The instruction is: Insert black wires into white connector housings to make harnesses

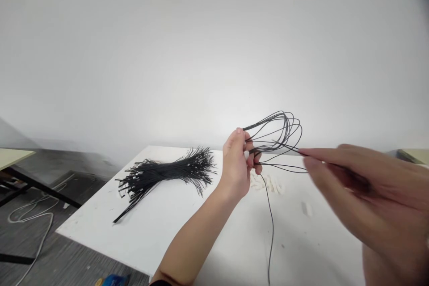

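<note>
Several thin black wires [284, 127] are looped in the air above the white table, their loops bulging to the right. My left hand [239, 158] grips them on the left side, with a small white piece showing between its fingers. One loose wire hangs from it toward the bottom edge. At the right, close to the camera and blurred, my right hand [348, 178] pinches a black wire between thumb and finger at the right end of the loops. A thick bundle of black wires [167, 171] lies on the table to the left.
Small white pieces [268, 184] are scattered on the white table [127, 241] behind the hands, with one larger white piece [306, 208] to their right. A wall stands behind. Pale cables [50, 219] and a blue object [114, 280] are on the floor at left.
</note>
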A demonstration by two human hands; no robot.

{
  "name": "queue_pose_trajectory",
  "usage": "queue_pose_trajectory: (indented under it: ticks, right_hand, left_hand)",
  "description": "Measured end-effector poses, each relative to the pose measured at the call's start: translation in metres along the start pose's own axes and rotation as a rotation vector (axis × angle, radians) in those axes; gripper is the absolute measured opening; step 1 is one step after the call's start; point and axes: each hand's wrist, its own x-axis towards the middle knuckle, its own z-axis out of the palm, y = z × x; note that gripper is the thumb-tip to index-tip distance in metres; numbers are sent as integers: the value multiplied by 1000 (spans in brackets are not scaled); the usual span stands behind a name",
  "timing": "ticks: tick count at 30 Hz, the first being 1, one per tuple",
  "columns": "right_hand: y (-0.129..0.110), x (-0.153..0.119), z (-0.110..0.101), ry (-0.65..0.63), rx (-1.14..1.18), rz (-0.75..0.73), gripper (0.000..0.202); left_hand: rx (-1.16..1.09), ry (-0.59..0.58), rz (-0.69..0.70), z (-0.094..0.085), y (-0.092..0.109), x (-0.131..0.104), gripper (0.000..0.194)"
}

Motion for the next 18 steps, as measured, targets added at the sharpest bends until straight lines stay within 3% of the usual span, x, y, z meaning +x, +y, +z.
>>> queue_pose_trajectory:
  ticks: [3,6,18]
  right_hand:
    - [-6,6,19,-28,-19,-127,19]
    - [-2,9,29,-126,24,-127,12]
    - [6,14,28,-112,40,-196,10]
  left_hand:
    - [13,-11,-8,0,0,-2,41]
    - [33,-35,-31,-1,1,-5,39]
    - [63,-91,-69,1,1,-10,38]
